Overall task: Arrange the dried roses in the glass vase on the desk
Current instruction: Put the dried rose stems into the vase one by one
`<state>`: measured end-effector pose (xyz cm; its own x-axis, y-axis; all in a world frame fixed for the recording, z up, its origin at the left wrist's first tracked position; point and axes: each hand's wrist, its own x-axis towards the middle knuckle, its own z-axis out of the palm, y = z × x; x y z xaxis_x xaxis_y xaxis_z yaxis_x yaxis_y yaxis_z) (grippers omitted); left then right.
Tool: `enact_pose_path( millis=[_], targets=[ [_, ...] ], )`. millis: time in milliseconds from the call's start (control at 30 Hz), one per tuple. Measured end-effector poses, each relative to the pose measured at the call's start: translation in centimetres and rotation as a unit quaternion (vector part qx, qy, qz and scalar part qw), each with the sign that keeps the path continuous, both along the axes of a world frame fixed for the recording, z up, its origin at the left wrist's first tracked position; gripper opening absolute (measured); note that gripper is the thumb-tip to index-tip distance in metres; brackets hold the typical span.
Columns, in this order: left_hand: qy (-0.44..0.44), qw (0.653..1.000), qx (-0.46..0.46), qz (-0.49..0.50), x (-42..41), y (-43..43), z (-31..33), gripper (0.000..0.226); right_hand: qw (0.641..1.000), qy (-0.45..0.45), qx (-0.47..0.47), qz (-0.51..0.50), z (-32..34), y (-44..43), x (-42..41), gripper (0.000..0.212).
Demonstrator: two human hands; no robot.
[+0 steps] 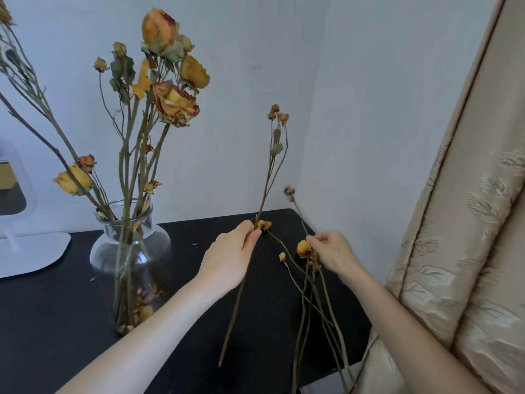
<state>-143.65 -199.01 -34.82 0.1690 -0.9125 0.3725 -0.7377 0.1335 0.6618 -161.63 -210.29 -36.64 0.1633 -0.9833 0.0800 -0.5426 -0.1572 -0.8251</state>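
Dried rose stem [266, 183], single, is pinched in the left hand [231, 257] between thumb and curled fingertips, at about mid-length. Long axis near upright, the top leaning slightly right. Three small orange buds [277, 113] point up, well above the grip. The bare cut end hangs below the wrist over the desk [56, 322]; cannot tell whether it touches.

Right hand [332, 254]: fingers curled round a bundle of stems [311, 302], gripped just under the heads. A yellow bloom [302, 248] sits against the fingertips. One thin stem with a faded pink bud [289, 191] rises above this grip. The rest trail down from it, past the desk's near right edge.

Between the two grips: a small yellow head [264, 224] just beside the left fingertips, and a smaller one [282, 256] lower, their thin stems running toward the bundle.

Left of the left-hand grip, well apart from the held stem: glass vase [129, 251], upright on the desk. Its mouth is crowded with tall roses [174, 105], heads up and fanned out. Fallen petals [145, 307] lie in its bottom. The left forearm passes near its base.

Dry crumbs [194, 244] lie on the desk between vase and left hand. Farther left is a white flat-based stand [37, 251]. Right of the right-hand grip hangs a beige patterned curtain [468, 223].
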Motion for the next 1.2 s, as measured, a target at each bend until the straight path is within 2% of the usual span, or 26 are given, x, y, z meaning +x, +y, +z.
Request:
enact_pose_path(
  millis=[200,333,633,800,933,1200],
  targets=[
    [-0.01,0.998,-0.064,-0.026,0.9,4.1,2.6,0.021,0.994,-0.076,-0.082,0.001,3.5,2.0,1.8,0.021],
    [-0.016,0.993,-0.11,-0.039,2.1,8.2,4.1,0.031,0.986,-0.11,-0.121,0.031,5.4,3.5,3.6,0.013],
    [0.069,0.987,-0.143,-0.017,6.3,15.7,5.2,0.031,0.973,-0.141,-0.159,0.087,6.4,5.9,7.2,0.007],
    [0.115,0.969,-0.213,0.044,8.3,16.0,8.7,0.033,0.971,-0.142,-0.167,0.094,6.5,6.0,8.1,0.01],
    [0.091,0.958,-0.254,0.098,10.2,15.2,11.1,0.033,0.966,-0.165,-0.169,0.109,7.0,6.3,8.8,0.01],
    [0.101,0.924,-0.348,0.122,12.3,14.5,15.5,0.033,0.965,-0.162,-0.172,0.112,7.7,6.6,9.4,0.009]
  ],
)
